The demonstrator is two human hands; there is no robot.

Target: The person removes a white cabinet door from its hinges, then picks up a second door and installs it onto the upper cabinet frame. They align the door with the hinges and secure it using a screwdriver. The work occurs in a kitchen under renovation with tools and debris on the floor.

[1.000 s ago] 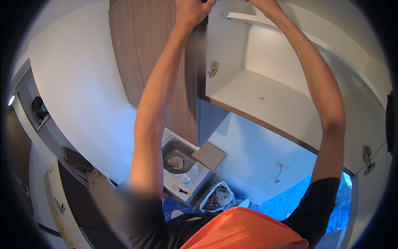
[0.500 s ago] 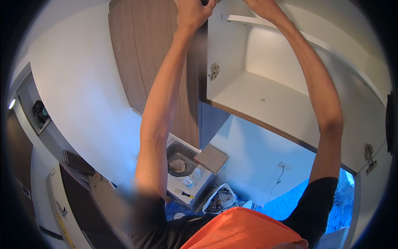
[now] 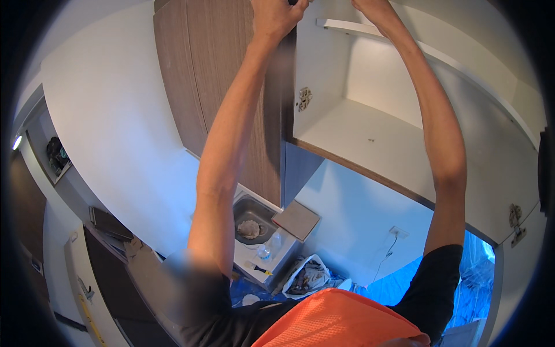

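Both my arms reach up to the top of an open white wall cabinet. My left hand is closed at the cabinet's upper left front edge, beside a wood-grain door panel. Its thumb bends round a small dark thing that the picture's upper edge mostly cuts off. To its right, my right hand is raised in front of the cabinet's upper part, above a white shelf edge; its fingertips lie out of view. Metal hinges are fixed on the cabinet's side walls.
Below stand a sink, a brown board, a clear plastic bottle and a putty knife or brush with a yellow-black handle. A white bag of debris sits lower. Blue plastic sheeting hangs lower right.
The cabinet has shifted slightly right and down in view. My right hand has moved a little right and up, while its elbow has come inward. My left hand keeps its closed pose.
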